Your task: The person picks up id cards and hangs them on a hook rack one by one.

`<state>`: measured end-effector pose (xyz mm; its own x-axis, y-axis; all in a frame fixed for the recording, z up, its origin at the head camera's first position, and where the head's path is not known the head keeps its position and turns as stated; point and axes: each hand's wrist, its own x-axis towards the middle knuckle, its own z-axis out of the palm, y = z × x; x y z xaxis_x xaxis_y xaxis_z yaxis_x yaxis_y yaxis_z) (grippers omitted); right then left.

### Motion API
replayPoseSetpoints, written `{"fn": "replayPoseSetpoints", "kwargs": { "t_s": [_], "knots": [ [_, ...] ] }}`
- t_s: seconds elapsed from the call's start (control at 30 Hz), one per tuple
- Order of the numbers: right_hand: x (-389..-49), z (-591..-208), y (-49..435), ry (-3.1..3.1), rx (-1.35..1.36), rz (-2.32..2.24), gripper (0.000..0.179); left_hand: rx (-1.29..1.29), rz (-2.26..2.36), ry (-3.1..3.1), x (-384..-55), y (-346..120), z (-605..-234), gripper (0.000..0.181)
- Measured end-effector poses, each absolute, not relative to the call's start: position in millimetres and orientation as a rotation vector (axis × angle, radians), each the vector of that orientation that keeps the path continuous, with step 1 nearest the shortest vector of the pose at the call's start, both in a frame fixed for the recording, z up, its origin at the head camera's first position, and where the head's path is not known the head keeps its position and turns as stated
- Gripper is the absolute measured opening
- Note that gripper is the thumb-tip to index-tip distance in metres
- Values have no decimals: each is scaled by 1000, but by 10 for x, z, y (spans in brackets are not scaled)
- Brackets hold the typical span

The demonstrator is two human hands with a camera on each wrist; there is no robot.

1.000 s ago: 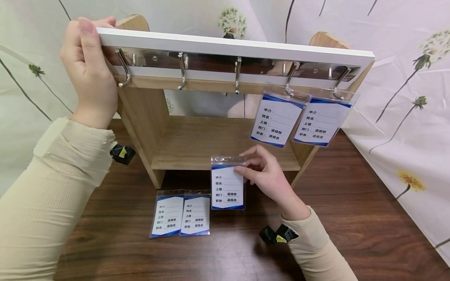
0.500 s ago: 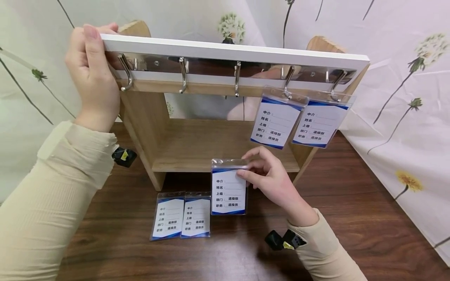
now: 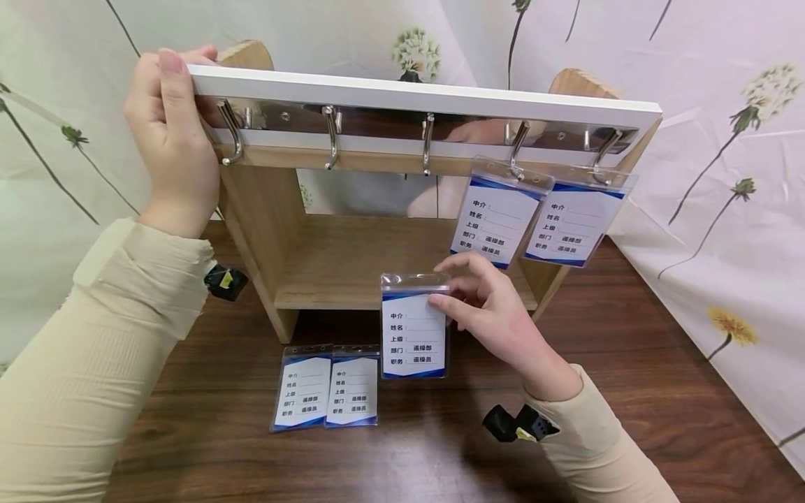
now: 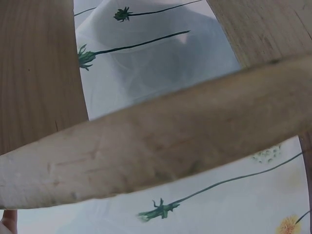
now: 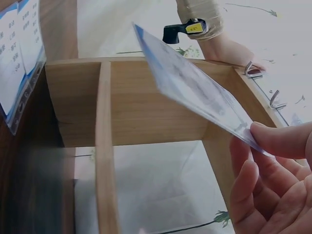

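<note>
My right hand [image 3: 490, 311] pinches a clear-sleeved badge holder [image 3: 414, 335] by its right edge, between thumb and fingers. In the right wrist view that badge holder [image 5: 190, 87] is seen nearly edge-on, tilted in front of the wooden rack. At the upper left, my left hand [image 3: 179, 140] grips the end of the white hook board [image 3: 377, 91]. Metal hooks [image 3: 428, 143] line the board. Two badge holders hang from the two rightmost hooks, one [image 3: 499, 216] beside the other [image 3: 575, 220]. A wooden side panel [image 4: 161, 141] crosses the left wrist view.
Two more badge holders [image 3: 303, 388] lie side by side on the dark wooden table [image 3: 207, 447], left of the held one. The rack's wooden shelf [image 3: 365, 251] spans behind them. A flower-printed white cloth [image 3: 711, 140] surrounds the rack.
My right hand has lifted the badge holder slightly, and it appears a little larger and further right. The left hand keeps its hold on the board while the view shifts slightly.
</note>
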<state>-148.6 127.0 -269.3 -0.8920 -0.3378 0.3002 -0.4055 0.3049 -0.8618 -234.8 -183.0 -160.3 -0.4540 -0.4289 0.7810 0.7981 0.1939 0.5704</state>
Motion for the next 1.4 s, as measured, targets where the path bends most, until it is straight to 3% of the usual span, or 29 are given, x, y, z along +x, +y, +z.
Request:
{"fn": "replayPoseSetpoints", "kwargs": {
  "t_s": [1.4],
  "knots": [
    [-1475, -2115, 1307, -2307, 816, 1647, 31, -372, -1490, -1438, -2349, -1829, -1602, 41]
  ]
}}
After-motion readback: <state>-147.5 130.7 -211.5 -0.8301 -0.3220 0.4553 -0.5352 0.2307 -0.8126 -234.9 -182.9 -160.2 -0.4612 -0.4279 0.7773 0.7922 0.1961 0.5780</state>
